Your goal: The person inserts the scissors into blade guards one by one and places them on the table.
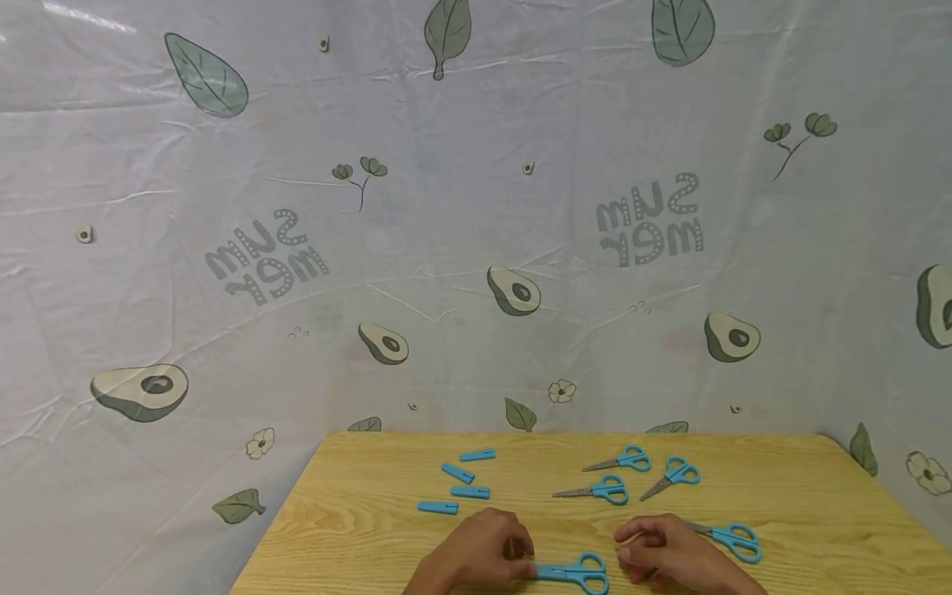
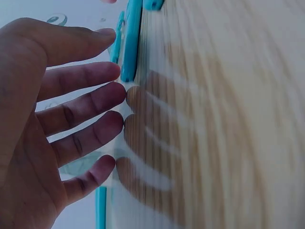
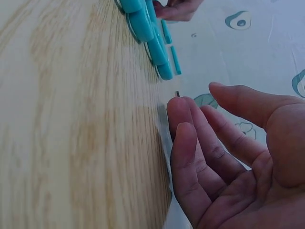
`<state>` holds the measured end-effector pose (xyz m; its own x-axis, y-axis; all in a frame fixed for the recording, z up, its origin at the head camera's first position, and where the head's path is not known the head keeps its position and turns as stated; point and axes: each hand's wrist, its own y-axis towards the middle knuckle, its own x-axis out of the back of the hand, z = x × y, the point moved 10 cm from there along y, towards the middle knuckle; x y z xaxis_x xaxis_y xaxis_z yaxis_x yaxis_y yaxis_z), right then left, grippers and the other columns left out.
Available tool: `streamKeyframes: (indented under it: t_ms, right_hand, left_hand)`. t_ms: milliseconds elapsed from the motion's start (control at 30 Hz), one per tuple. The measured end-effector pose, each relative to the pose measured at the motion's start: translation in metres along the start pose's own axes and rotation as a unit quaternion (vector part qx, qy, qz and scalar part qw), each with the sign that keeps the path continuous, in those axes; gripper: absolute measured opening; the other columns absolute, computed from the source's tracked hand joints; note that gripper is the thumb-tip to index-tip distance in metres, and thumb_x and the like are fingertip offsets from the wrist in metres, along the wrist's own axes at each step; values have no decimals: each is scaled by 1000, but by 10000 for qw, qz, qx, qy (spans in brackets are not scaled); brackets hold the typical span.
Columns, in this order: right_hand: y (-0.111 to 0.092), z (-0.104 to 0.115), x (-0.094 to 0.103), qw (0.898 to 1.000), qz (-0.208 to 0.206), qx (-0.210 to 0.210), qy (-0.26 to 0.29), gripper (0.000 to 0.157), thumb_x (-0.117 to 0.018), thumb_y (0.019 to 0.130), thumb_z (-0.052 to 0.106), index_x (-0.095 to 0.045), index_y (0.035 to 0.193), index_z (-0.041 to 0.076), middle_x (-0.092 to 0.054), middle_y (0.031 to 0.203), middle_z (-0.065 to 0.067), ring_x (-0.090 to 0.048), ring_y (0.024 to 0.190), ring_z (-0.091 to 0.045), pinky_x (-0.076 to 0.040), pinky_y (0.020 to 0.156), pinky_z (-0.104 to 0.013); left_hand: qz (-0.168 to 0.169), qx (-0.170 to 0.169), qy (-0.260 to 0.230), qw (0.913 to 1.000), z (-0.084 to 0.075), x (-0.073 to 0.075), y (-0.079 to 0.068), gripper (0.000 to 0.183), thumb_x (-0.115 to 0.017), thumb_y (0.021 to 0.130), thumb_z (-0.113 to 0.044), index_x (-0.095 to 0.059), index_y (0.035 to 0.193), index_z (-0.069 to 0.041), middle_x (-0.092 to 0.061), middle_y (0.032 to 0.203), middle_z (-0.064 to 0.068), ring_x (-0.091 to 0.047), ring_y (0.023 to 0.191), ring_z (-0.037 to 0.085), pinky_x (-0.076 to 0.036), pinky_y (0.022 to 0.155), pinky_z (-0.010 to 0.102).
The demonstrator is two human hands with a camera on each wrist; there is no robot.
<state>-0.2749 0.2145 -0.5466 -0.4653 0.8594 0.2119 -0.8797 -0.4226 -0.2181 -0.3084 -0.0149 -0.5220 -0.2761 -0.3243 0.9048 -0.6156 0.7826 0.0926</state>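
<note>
Where capped scissors (image 1: 571, 572) lie, left fingers (image 2: 102, 99) spread just beside sheath (image 1: 549, 571), right fingers (image 3: 184, 145) loosely bent near handles (image 1: 585, 572).

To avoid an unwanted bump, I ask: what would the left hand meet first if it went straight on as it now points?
Most likely the blue-handled scissors in a slim blue sheath, lying just ahead of the left hand; whether they touch is unclear.

Illumination is soft and moderately bright in the head view, with one glare streak at the upper left of the glossy sheet (image 1: 476, 219). Wrist views show a cool cast. The left hand (image 2: 52, 117) and right hand (image 3: 233, 186) appear shaded. In the left wrist view, pale sheen and finger-shaped dark patches mark the tabletop (image 2: 228, 119); its grain is softly blurred.
</note>
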Motion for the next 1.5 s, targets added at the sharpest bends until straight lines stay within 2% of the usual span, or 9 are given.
streamKeyframes:
  t_ms: [167,567,967,1267,1500]
  right_hand:
    - [-4,-3,5,10000,-53,-46,18,40,-62,110,18,-60,135,-14,-78,105,-7,-74,96,-21,-63,81,-37]
    - [-12,-14,18,9997,0,-73,219,39,-61,111,18,-60,134,-13,-76,106,-5,-72,96,-18,-61,80,-32]
    - [-17,-18,21,9988,165,-34,454,38,-60,111,16,-60,134,-13,-76,107,-4,-73,98,-18,-62,84,-35]
    - [-26,-25,33,9990,211,41,382,45,-56,113,17,-53,137,-21,-75,115,-5,-73,106,-21,-63,89,-39]
    - [-38,-33,49,9990,278,63,342,46,-55,113,15,-53,137,-23,-77,123,-7,-76,112,-24,-64,93,-40]
  left_hand:
    - [-129,-144,70,9998,7,8,-10,16,-76,101,-39,-83,103,-25,-67,89,-21,-55,76,-11,-48,69,10]
    - [-215,157,-226,9994,28,18,-28,12,-76,101,-34,-83,100,-25,-67,89,-21,-55,77,-9,-50,69,14]
    - [-285,397,-305,9983,42,22,-41,9,-77,100,-35,-83,99,-28,-64,88,-23,-56,77,-8,-50,71,16]
    - [-457,550,-318,9969,51,33,-52,8,-79,98,-34,-83,96,-26,-65,87,-22,-55,75,-9,-50,68,16]
    - [-642,495,-218,9965,63,44,-65,6,-81,96,-30,-82,93,-25,-68,87,-21,-57,75,-8,-50,68,16]
